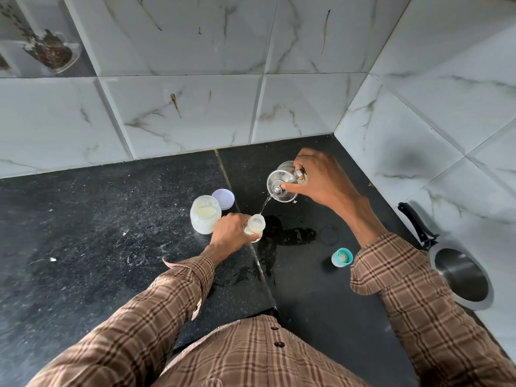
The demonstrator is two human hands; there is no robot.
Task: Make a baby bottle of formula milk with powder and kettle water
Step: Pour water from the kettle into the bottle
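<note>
Sleeves: brown plaid cuffs [391,263] reach in from the near edge, both forearms stretched toward the corner of the black stone counter [97,219].
Bottle cap: a teal-and-white teat cap [342,257] stands on the counter nearer the body than the right wrist, apart from both hands.
Left hand: the left hand [230,233] wraps its fingers round the baby bottle [255,226] — knuckles up, thumb side toward the wall.
Baby bottle: held upright on the counter, long axis vertical, open mouth up; print on its side is too small to read.
Spill: a wet patch [282,236] spreads just right of that grip.
Powder jar: an open frosted jar [205,217] of pale powder stands just left of the left hand, its lilac lid [222,199] flat beyond it.
Right hand: the right hand [321,180], beyond and right of the bottle, curls round the handle of a steel kettle [282,185], one fingertip on the lid knob.
Kettle: tipped with spout toward the bottle — a thin stream of water [265,205] falls to its mouth.
Pan: a steel pan [460,275] with black handle lies far right.
</note>
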